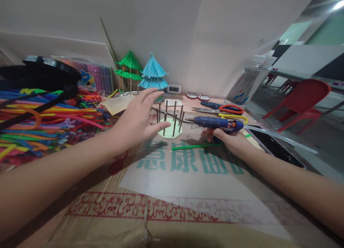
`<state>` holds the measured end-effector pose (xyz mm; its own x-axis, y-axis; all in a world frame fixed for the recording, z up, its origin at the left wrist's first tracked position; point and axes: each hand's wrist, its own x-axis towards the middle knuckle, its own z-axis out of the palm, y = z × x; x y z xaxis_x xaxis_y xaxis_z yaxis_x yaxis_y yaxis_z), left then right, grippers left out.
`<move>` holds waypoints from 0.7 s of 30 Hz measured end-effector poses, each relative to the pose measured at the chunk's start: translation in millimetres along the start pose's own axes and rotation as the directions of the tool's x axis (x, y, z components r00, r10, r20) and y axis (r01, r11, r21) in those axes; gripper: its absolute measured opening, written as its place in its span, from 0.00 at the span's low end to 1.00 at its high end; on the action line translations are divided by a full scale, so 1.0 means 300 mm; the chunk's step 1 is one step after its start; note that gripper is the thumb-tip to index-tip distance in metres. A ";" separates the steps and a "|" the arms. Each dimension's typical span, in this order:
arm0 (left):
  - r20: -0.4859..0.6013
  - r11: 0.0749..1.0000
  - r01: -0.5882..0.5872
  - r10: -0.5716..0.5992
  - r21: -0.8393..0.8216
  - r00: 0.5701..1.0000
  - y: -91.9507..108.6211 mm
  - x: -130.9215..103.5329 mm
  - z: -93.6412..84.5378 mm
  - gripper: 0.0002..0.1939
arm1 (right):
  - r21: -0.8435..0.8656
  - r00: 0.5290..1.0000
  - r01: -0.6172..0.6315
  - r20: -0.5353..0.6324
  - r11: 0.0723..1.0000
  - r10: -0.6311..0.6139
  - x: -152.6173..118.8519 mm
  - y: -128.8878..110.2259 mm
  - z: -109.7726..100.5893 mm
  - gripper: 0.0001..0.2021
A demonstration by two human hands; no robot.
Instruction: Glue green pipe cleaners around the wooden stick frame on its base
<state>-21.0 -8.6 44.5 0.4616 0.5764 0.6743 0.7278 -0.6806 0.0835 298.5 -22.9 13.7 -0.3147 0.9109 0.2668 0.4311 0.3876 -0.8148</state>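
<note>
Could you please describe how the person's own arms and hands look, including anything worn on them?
The left forearm and right forearm are bare, with no sleeve in view. The left hand and right hand are ungloved. No watch, bracelet or ring can be seen, though some right-hand fingers are hidden.

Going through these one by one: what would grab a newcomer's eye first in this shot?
Probably the heap of bright, many-coloured strips at the left, and the green and blue tiered-roof models by the wall. Then, mid-table, the pale green base with upright brown sticks, between the open left hand and the blue glue gun in the right hand.
</note>
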 end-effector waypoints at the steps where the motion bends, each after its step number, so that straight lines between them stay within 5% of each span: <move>1: 0.027 0.998 0.040 -0.039 -0.040 0.999 -0.006 -0.005 0.015 0.43 | 0.011 1.000 0.001 -0.009 1.000 -0.001 -0.002 -0.009 0.006 0.21; 7: 0.224 0.929 0.330 -0.291 -0.166 0.930 -0.010 -0.037 0.090 0.52 | -0.032 0.999 -0.040 0.022 0.999 0.040 -0.014 -0.043 0.024 0.18; 12: 0.327 0.906 0.392 -0.327 -0.159 0.887 -0.004 -0.033 0.103 0.46 | -0.020 0.998 -0.059 0.035 0.998 0.059 -0.018 -0.049 0.019 0.18; 18: 0.387 0.816 0.358 -0.181 -0.454 0.904 -0.067 -0.028 0.135 0.39 | -0.068 0.995 -0.035 0.090 0.997 0.041 -0.023 -0.052 0.017 0.20; 21: 0.399 0.813 0.342 -0.148 -0.472 0.905 -0.081 -0.027 0.139 0.32 | -0.122 0.997 0.026 0.069 0.992 -0.018 -0.019 -0.037 0.020 0.20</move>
<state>-21.5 22.1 6.3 0.5120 0.8030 0.3049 0.5098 -0.5698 0.6446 290.5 -33.2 18.2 -0.3804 0.8918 0.2449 0.5224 0.4257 -0.7388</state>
